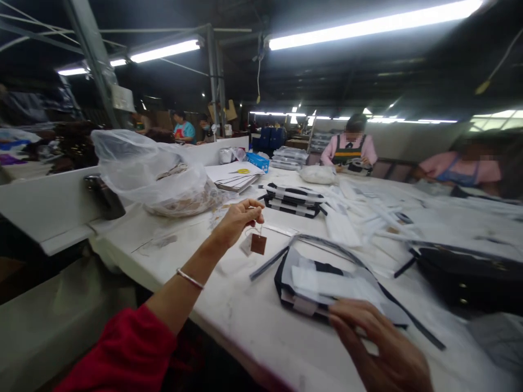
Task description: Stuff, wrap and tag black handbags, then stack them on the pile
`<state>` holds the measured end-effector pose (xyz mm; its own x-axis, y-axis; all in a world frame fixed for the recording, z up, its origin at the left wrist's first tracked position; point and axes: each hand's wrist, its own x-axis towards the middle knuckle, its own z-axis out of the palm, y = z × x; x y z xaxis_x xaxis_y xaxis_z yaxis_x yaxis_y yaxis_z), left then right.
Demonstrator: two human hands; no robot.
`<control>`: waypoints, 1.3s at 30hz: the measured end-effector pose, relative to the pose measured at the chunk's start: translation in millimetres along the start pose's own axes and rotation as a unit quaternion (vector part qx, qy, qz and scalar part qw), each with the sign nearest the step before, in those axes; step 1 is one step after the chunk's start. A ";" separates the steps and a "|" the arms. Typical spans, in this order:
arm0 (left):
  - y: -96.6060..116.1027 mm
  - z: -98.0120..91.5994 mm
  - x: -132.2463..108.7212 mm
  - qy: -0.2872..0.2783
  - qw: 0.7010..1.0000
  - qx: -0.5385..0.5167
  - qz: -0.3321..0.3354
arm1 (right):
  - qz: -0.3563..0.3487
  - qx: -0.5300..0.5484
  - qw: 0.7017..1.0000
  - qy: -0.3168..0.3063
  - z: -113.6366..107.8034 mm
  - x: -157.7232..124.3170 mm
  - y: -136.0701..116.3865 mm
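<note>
Tag (258, 244): brown and square, hanging near the center of the frame above the white table (237, 305), a pale piece (245, 245) just beside it.
Left hand (241, 215): mine, thumb and fingertips pinching the thin string (261, 228) from which the tag hangs.
Right hand (379, 343): mine, lower right of the frame, fingers bent at the near edge of the bag; whether they grip anything, I cannot tell.
Bag (327, 283): dark with pale wrapping, lying right of center, its strap (425, 330) trailing toward the lower right.
Wrapped bundle (294, 201): black and white, beyond my left hand.
Plastic sack (151, 169): left of the frame, whitish and see-through.
Scissors (242, 171): yellow-handled, on stacked white sheets (229, 182) above center.
Co-worker (351, 149): upper right, striped apron, pink sleeves.
</note>
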<state>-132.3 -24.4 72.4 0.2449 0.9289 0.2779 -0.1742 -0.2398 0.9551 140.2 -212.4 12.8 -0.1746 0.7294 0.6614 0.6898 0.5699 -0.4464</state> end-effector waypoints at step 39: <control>-64.2 99.4 -96.7 -0.301 0.940 0.001 -0.162 | 0.352 0.412 0.835 -0.096 -5.2 69.3 4.1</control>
<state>-49.9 -126.9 -5.5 0.7803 0.6250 -0.0208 0.0049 0.0271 0.9996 134.6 -161.5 59.9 -0.0934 0.9955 -0.0138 -0.0342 -0.0170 -0.9993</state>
